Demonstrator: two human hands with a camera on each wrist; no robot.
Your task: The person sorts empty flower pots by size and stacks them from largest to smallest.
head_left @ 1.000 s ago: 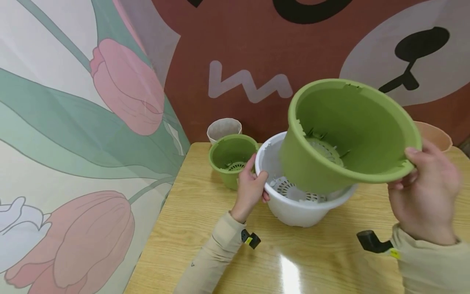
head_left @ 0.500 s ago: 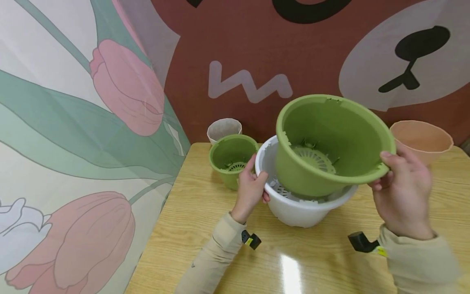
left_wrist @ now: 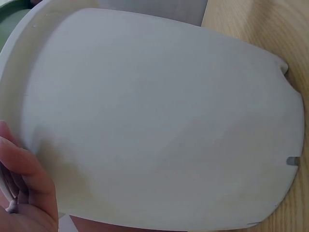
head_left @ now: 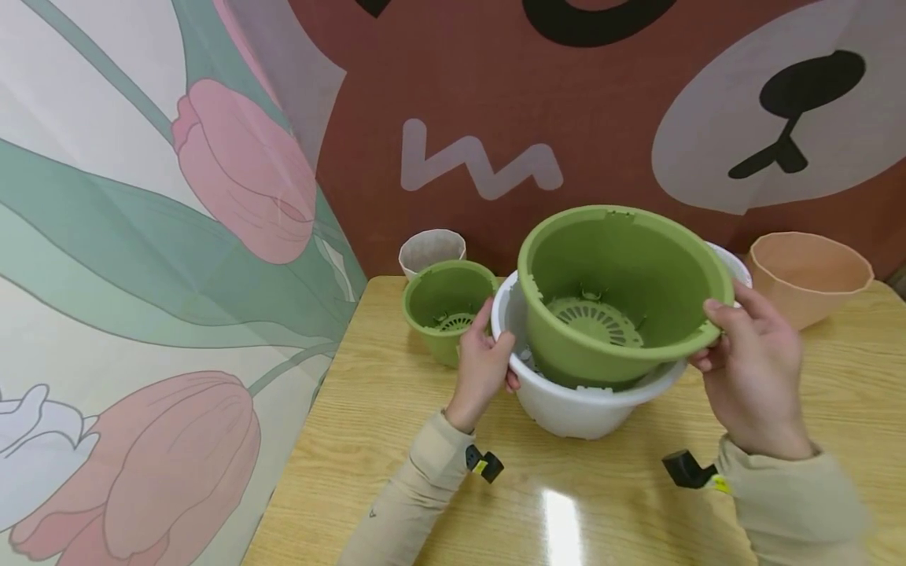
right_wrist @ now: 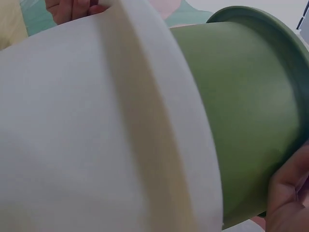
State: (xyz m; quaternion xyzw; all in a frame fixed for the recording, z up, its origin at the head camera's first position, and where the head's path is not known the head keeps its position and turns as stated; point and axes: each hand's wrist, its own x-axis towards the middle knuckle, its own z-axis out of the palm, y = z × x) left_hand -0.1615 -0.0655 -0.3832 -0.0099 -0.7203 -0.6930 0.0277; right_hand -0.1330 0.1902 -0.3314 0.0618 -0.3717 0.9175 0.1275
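Gripping with the thumb on top, the person's right hand (head_left: 753,377) had the right edge of a big, round, green plastic pot (head_left: 616,275). The left hand (head_left: 484,365) was well apart from it, holding the left edge of a wider, round, white plastic pot (head_left: 583,415). The green pot lay between the two hands, but the right was nearer; the left did not touch it. Its bottom was down inside the white pot, and its top stuck out above. It leaned, with its wide mouth up and tipped toward the person. I couldn't tell if its bottom touched the white one's floor. Under it all was a flat, yellow-brown wooden table (head_left: 368,409). Farther back on the left stood a small, round, green plastic pot (head_left: 440,295), with a pale, round, plastic-looking cup (head_left: 432,250) behind. A peach, round, plastic-looking pot (head_left: 810,267) stood back on the right.
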